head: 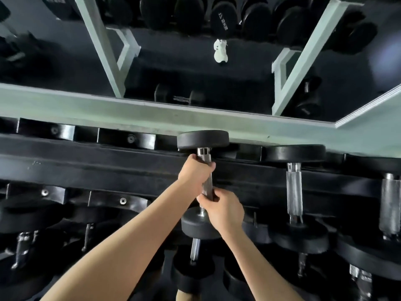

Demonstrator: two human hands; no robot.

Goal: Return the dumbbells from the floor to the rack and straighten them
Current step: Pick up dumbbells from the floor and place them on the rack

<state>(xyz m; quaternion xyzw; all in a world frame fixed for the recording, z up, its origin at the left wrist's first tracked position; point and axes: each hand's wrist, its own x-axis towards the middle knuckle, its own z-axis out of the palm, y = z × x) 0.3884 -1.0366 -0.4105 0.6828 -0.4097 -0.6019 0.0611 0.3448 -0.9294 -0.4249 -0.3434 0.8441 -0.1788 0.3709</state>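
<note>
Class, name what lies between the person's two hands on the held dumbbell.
Only bare knurled handle, between left hand and right hand; the head view shows it.

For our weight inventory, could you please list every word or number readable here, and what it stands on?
"KG", after digits too blurred to be sure of: white print on a dumbbell head, top centre.
White patch below it: dark marks too small to read.
Held dumbbell: no text shows.

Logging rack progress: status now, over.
Left hand, right hand both grip the dumbbell by its handle. Held across the rack upper tier, seating unclear. Next dumbbell to the right stands apart.
</note>
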